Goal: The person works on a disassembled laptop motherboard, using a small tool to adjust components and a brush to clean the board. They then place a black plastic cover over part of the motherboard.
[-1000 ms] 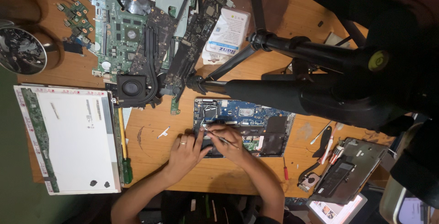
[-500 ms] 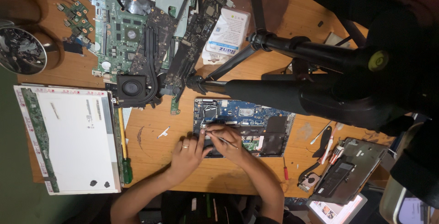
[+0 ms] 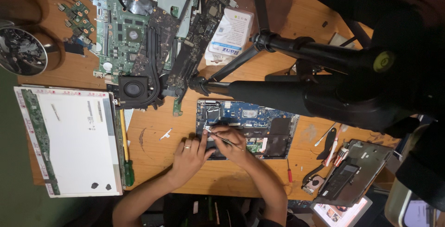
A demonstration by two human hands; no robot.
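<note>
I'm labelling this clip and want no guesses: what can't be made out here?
Head view:
- The thin tool's tip in the right hand: too small.
- The spot on the blue circuit board under the left hand: covered by fingers.
- The board's upper edge: hidden by the black tripod.

White screen panel [image 3: 69,139], green motherboard [image 3: 134,27], black tripod [image 3: 296,92], green-handled screwdriver [image 3: 127,171].
</note>
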